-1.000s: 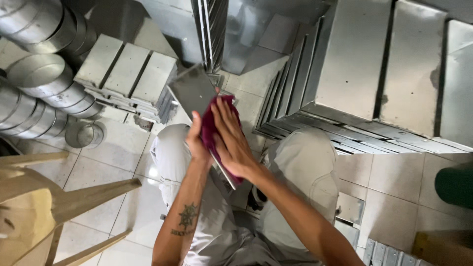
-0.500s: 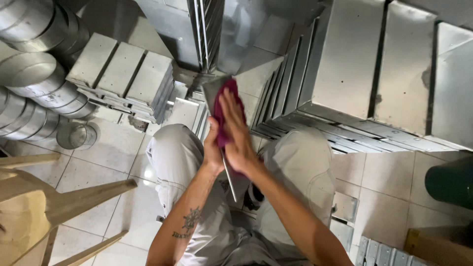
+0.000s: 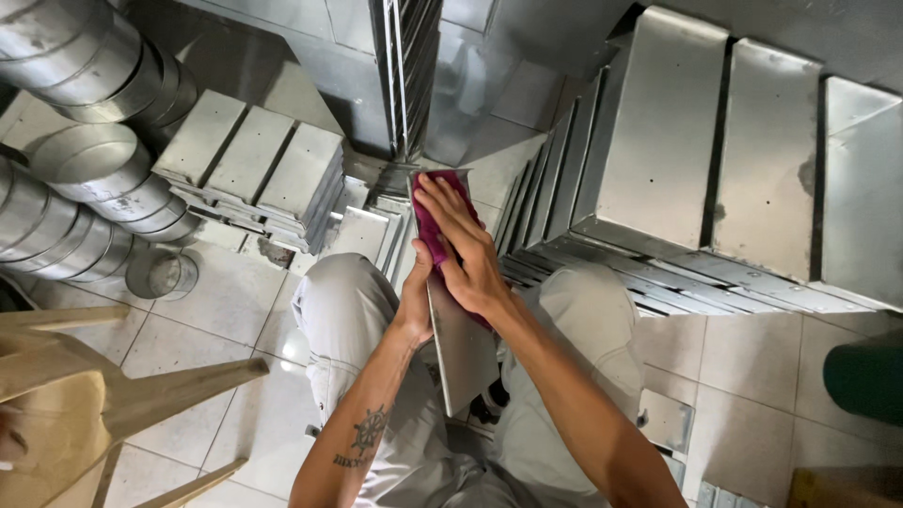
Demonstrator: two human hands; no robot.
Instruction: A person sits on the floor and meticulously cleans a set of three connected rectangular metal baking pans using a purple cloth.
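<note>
The right hand lies flat on a magenta cloth, its fingers stretched and slightly spread, pressing the cloth against a flat metal tray. The tray stands on its long edge between the person's knees, tilted a little. Its far end reaches past the fingertips, and its near end hangs above the floor tiles. The left hand grips the tray from the left side. Its thumb and palm are closed on the edge just below the right palm; the other fingers are hidden behind the metal. Both forearms come up from the bottom of the view, and the two hands touch each other.

Beyond the fingertips there is only a narrow gap before a tall rack of trays. To the right of the right fingers, a row of upright metal trays leans very near, so there is little room on that side. To the left of the left hand, beyond the knee, a stack of rectangular pans sits near, and round metal tins lie farther away. The most open room is the tiled floor to the lower left, next to a wooden stool.
</note>
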